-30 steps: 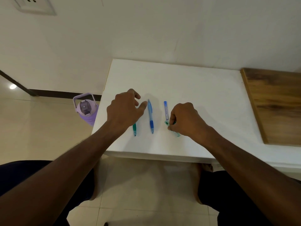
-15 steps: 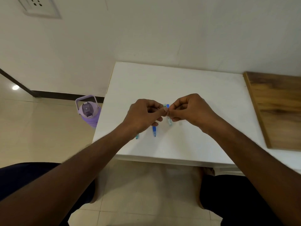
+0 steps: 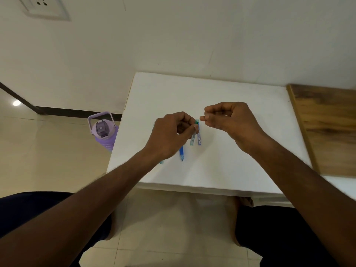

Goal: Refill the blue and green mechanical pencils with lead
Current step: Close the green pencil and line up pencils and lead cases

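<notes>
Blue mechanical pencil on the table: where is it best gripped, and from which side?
Probably the darker grip section near the tip of the blue mechanical pencil, pinched across from above. It lies flat, tip toward the person; the left hand covers the far part.

A purple water bottle on the floor beside a wooden board

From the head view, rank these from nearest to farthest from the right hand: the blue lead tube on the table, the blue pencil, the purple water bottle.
Measured from the right hand:
1. Blue lead tube, lying on the table just left of it and a little nearer the person.
2. Blue pencil, further left, partly under the left hand.
3. Purple water bottle, on the floor beyond the table's left edge.
</notes>
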